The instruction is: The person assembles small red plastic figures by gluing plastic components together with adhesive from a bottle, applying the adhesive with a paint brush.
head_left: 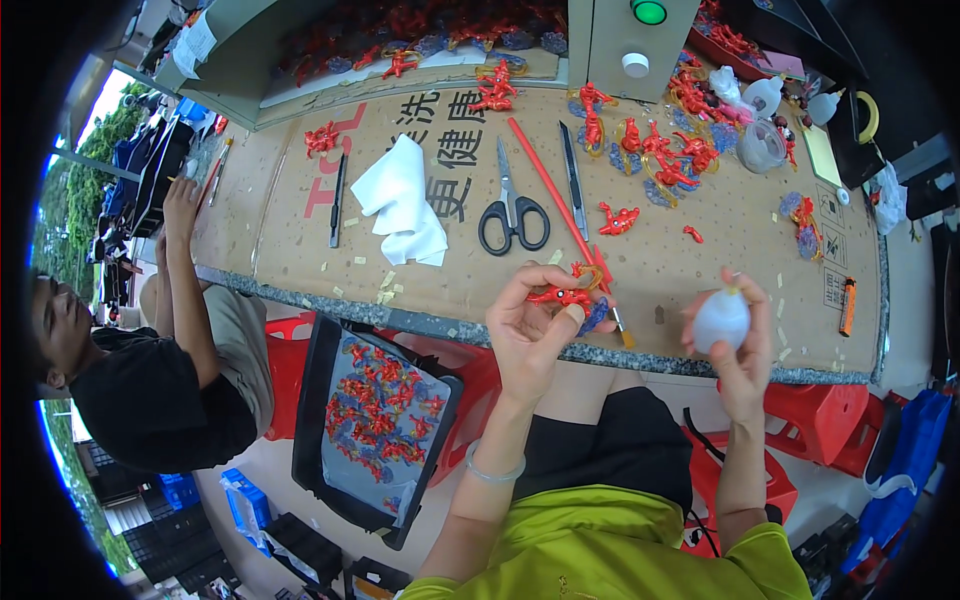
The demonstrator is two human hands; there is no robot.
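Observation:
Above the near table edge, my left hand (530,345) is closed around a small red figurine (562,296) with a purple-blue base and a yellow-orange translucent piece. My right hand (745,375), to its right, grips a round white squeeze bottle (721,322), its yellowish narrow tip pointing up. Just beyond my left hand lies a brush (626,338), bristles toward the edge, partly hidden by the hand. Black-handled scissors (512,222), a red stick (545,180) and a utility knife (573,180) lie farther back. Beside the scissors is a crumpled white cloth (402,205).
Cardboard (290,240) covers the table. Red figurines (665,160) cluster at the back right, near a clear jar (762,145). A grey booth (625,50) with a green button stands behind. A black tray (318,400) of figurines sits lower left; another person (150,390) sits at left.

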